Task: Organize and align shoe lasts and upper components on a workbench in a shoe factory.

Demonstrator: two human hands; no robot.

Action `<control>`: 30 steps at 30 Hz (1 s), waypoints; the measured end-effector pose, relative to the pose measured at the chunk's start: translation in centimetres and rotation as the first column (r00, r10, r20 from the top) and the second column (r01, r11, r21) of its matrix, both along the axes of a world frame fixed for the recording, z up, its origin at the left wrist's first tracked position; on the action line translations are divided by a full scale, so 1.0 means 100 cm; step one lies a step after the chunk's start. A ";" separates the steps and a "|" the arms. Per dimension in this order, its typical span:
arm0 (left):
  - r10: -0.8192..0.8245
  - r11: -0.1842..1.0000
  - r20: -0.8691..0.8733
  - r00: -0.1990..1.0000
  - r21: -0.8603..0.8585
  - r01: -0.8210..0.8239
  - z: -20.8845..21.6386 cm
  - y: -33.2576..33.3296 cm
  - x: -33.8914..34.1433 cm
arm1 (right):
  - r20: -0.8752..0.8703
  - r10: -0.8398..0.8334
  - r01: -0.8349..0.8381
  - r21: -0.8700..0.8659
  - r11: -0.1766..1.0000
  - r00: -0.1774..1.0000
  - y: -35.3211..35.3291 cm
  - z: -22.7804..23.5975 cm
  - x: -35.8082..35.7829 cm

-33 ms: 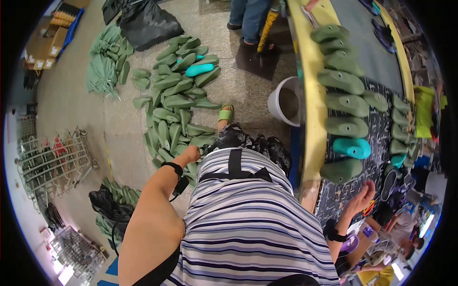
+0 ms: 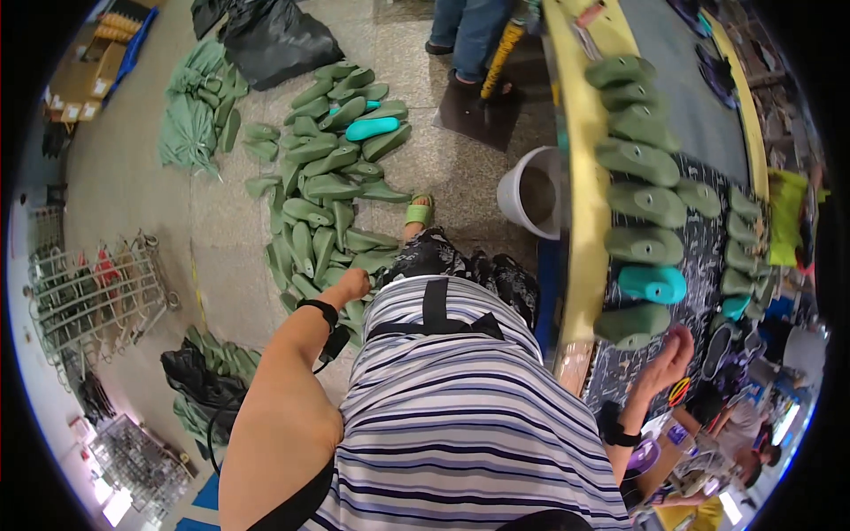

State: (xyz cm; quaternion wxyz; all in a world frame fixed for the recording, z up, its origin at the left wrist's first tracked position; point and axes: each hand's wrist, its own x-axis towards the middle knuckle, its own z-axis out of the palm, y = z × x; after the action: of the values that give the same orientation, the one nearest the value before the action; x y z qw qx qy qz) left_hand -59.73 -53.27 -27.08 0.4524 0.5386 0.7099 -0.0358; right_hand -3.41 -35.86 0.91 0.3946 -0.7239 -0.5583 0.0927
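My right hand (image 2: 670, 360) is raised over the bench at its near end, fingers loosely extended and nothing visible in them. Its fingertips are close beside the nearest green shoe last (image 2: 632, 326); whether they touch it, I cannot tell. Beyond that last lie a turquoise shoe last (image 2: 652, 284) and a row of several more green ones. My left hand (image 2: 356, 283) hangs at my waist, fingers curled, with nothing seen in it. On the floor just past it spreads a heap of green shoe lasts (image 2: 332, 187), with a turquoise last (image 2: 372, 129) among them.
A white bucket (image 2: 531, 190) stands against the bench. Black bags (image 2: 279, 42) and a green sack (image 2: 188, 111) lie behind the heap. A metal rack (image 2: 97, 288) stands at left. Another person's legs (image 2: 474, 40) are at the far end; more people sit at lower right.
My right hand has moved slightly up toward the nearest green last. The lasts on the bench sit a little lower in the picture. My left hand stays almost where it was.
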 end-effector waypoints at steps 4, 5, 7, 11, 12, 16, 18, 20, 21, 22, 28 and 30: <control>0.119 0.992 0.013 0.993 0.041 -0.120 -0.011 0.037 -0.040 | -0.272 0.438 -0.502 -0.246 0.829 0.857 0.081 -0.039 -0.182; 0.226 0.974 0.025 0.974 0.014 -0.226 -0.004 0.054 -0.046 | -0.420 0.495 -0.641 -0.367 0.674 0.761 0.093 -0.047 -0.228; 0.278 0.960 0.068 0.958 0.015 -0.280 0.008 0.072 -0.069 | -0.468 0.622 -0.776 -0.440 0.452 0.628 0.108 -0.093 -0.282; 0.368 0.927 0.010 0.930 -0.087 -0.365 -0.010 0.085 -0.112 | -0.549 0.689 -0.816 -0.567 0.107 0.472 0.141 -0.165 -0.375; 0.339 0.929 -0.024 0.941 -0.147 -0.338 -0.028 0.086 -0.120 | -0.546 0.694 -0.792 -0.608 0.057 0.469 0.150 -0.192 -0.395; 0.069 0.990 -0.038 0.997 -0.122 -0.073 -0.123 0.110 -0.131 | -0.509 0.722 -0.759 -0.650 0.034 0.469 0.171 -0.342 -0.442; 0.017 0.992 -0.053 0.998 -0.128 -0.024 -0.190 0.126 -0.139 | -0.413 0.802 -0.687 -0.726 -0.005 0.431 0.172 -0.414 -0.471; -0.091 0.994 -0.075 0.993 -0.059 0.087 -0.262 0.147 -0.143 | -0.398 0.862 -0.730 -0.682 -0.048 0.315 0.174 -0.489 -0.502; -0.140 0.990 -0.084 0.987 -0.008 0.140 -0.296 0.160 -0.143 | -0.355 0.891 -0.757 -0.653 -0.020 0.282 0.172 -0.524 -0.519; -0.140 0.982 -0.088 0.986 0.114 0.150 -0.326 0.173 -0.138 | -0.373 0.899 -0.712 -0.694 -0.108 0.228 0.176 -0.562 -0.532; -0.376 0.900 -0.324 0.868 0.093 0.425 -0.474 0.207 -0.117 | -0.278 0.958 -0.894 -0.445 -0.061 0.072 0.165 -0.717 -0.640; -0.391 0.900 -0.339 0.856 0.052 0.432 -0.508 0.207 -0.118 | -0.264 0.965 -0.885 -0.451 -0.116 0.008 0.155 -0.749 -0.672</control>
State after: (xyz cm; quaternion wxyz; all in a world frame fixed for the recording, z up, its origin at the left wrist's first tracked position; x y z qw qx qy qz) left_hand -71.48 -32.56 -77.92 0.2778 0.6924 0.6428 -0.1740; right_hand -70.66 -20.33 -73.97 -0.0356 -0.1971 -0.8816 0.4275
